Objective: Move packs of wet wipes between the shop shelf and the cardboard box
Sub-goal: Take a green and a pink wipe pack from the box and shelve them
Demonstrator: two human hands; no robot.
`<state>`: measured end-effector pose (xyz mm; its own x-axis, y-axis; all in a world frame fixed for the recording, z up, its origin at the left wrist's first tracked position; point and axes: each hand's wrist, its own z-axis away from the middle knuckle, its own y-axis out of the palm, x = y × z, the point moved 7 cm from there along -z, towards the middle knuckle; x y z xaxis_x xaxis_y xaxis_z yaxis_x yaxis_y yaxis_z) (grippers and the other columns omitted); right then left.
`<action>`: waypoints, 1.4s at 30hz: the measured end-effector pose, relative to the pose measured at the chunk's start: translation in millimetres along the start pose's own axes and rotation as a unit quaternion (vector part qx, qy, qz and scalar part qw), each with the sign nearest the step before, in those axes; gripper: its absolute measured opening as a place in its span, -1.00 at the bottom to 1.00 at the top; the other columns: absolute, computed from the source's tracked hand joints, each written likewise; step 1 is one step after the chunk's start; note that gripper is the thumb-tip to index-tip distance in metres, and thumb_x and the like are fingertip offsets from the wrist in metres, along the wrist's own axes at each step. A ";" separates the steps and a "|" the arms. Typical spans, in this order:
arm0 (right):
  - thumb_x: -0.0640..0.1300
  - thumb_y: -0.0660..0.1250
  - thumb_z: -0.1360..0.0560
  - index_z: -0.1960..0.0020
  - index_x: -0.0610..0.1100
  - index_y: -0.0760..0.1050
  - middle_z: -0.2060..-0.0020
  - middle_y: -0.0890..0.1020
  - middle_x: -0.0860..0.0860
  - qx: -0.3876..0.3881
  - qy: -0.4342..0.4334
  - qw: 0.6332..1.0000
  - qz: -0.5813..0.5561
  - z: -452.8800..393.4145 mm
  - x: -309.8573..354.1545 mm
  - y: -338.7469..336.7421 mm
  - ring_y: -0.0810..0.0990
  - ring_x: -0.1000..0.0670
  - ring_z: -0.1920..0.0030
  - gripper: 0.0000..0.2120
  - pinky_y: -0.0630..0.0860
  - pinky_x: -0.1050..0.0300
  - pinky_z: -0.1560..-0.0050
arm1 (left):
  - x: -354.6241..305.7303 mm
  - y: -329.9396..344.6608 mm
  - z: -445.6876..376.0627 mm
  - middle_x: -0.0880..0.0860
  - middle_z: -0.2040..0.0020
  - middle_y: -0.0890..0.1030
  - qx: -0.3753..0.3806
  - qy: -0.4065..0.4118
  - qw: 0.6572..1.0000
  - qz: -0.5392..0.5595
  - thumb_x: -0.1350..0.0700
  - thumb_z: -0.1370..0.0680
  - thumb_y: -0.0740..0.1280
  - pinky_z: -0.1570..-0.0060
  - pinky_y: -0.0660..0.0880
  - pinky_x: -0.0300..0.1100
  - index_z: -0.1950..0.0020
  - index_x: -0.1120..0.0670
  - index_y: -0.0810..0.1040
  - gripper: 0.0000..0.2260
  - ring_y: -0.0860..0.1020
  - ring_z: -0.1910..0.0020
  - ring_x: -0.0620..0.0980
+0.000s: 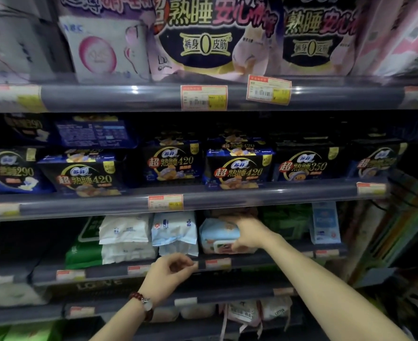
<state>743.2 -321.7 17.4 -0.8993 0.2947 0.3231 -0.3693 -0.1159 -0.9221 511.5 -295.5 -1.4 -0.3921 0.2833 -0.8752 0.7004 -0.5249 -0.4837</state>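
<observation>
A pale blue pack of wet wipes point(214, 236) with a flip lid lies on the third shelf point(252, 260), and my right hand point(246, 233) grips its right end, fingers over the top and thumb below. My left hand point(169, 271) hovers in front of the shelf rail just below, fingers loosely curled with nothing in them. To the left on the same shelf stand white wipe packs point(125, 238), a light blue and white pack point(173, 230) and a green pack point(83, 249). No cardboard box is in view.
Dark packs of night pads point(237, 169) fill the shelf above, with large bags point(203, 35) on the top shelf. More green packs point(285, 219) and a blue-white pack point(324, 226) stand right of my right hand. Lower shelves hold white packs point(275, 310). Price tags line the rails.
</observation>
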 end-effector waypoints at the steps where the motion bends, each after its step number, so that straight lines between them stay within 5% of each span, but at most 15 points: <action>1: -0.05 0.55 -0.30 -0.50 0.10 0.25 -0.32 0.52 -0.02 0.007 -0.002 1.000 -0.007 -1.9 -2.3 -0.6 0.52 -0.09 -0.24 -0.15 0.52 0.06 -0.17 | 1.5 -1.4 1.4 0.05 0.19 0.69 -0.001 -0.001 1.000 0.000 0.08 -0.44 0.47 0.18 0.49 -0.33 0.21 -0.01 0.66 -0.96 0.57 0.27 -0.20; 7: -0.12 0.53 -0.34 -0.51 0.13 0.21 -0.38 0.45 -0.02 0.014 -0.027 0.999 -0.028 -6.9 -4.2 1.8 0.46 -0.10 -0.30 -0.16 0.47 0.08 -0.23 | 5.6 -2.9 7.4 -0.03 0.33 0.63 -0.003 -0.007 1.000 -0.002 0.16 -0.46 0.44 0.28 0.43 -0.44 0.18 0.00 0.65 -0.94 0.54 0.33 -0.24; 14: -0.11 0.52 -0.34 -0.51 0.12 0.20 -0.42 0.40 0.01 -0.014 -0.046 0.999 -0.023 -3.8 -7.5 5.4 0.43 -0.09 -0.35 -0.16 0.45 0.04 -0.30 | 3.7 10.2 10.2 -0.01 0.23 0.66 0.021 -0.011 1.000 -0.016 0.13 -0.45 0.44 0.24 0.45 -0.40 0.14 -0.01 0.64 -0.96 0.54 0.31 -0.28; 18: -0.12 0.48 -0.35 -0.46 0.08 0.32 -0.40 0.36 0.02 -0.105 -0.070 0.991 0.040 7.9 -3.8 3.1 0.44 -0.10 -0.33 -0.29 0.46 0.04 -0.28 | -0.6 21.9 10.0 0.00 0.21 0.68 0.021 -0.008 0.999 -0.027 0.12 -0.44 0.45 0.20 0.48 -0.35 0.15 -0.03 0.65 -0.96 0.54 0.31 -0.28; 26: -0.16 0.34 -0.53 -0.49 0.00 0.26 -0.50 0.20 0.01 -0.149 -0.055 0.987 -0.011 73.8 -37.2 17.2 0.15 -0.05 -0.51 -0.43 0.23 0.06 -0.46 | -22.6 86.1 -0.7 -0.01 0.13 0.70 0.110 0.017 0.992 -0.061 0.09 -0.46 0.43 0.10 0.52 -0.31 0.09 0.00 0.67 -0.94 0.61 0.16 -0.18; 30: -0.15 0.32 -0.54 -0.49 0.02 0.25 -0.47 0.25 0.02 -0.140 0.037 0.989 -0.041 114.6 -79.4 36.3 0.22 -0.05 -0.47 -0.45 0.35 0.02 -0.40 | -43.6 140.3 -6.0 -0.06 0.10 0.68 0.209 0.065 0.972 -0.089 0.09 -0.48 0.42 0.16 0.46 -0.47 0.05 0.01 0.65 -0.92 0.58 0.10 -0.25; 34: -0.14 0.33 -0.54 -0.47 0.00 0.29 -0.37 0.36 0.00 -0.128 0.161 0.976 -0.068 167.2 -132.4 61.2 0.30 -0.08 -0.41 -0.48 0.40 0.01 -0.34 | -61.9 196.6 -8.2 -0.08 0.11 0.68 0.308 0.111 0.938 -0.115 0.06 -0.47 0.41 0.06 0.52 -0.32 0.07 -0.03 0.63 -0.93 0.61 0.10 -0.18; 38: -0.16 0.32 -0.52 -0.43 -0.05 0.32 -0.31 0.41 -0.09 -0.128 0.305 0.937 -0.114 237.9 -171.3 93.4 0.36 -0.12 -0.36 -0.50 0.37 0.03 -0.32 | -80.1 255.2 -0.5 -0.13 0.17 0.65 0.416 0.152 0.889 -0.116 0.08 -0.48 0.41 0.16 0.45 -0.51 0.15 -0.13 0.57 -0.90 0.58 0.17 -0.26; 42: -0.21 0.30 -0.49 -0.38 -0.07 0.38 -0.30 0.43 -0.11 -0.122 0.436 0.874 -0.178 317.3 -185.2 139.9 0.42 -0.15 -0.32 -0.54 0.37 0.04 -0.30 | -92.5 315.6 24.9 -0.06 0.12 0.67 0.517 0.205 0.820 -0.135 0.08 -0.48 0.42 0.03 0.55 -0.27 0.11 -0.11 0.57 -0.92 0.61 0.15 -0.19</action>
<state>783.8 -693.5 -103.8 -0.1773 0.8943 0.4108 -0.4325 0.3041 -0.8488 754.0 -507.3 -72.9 -0.0679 0.6353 -0.7693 -0.3424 -0.7391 -0.5801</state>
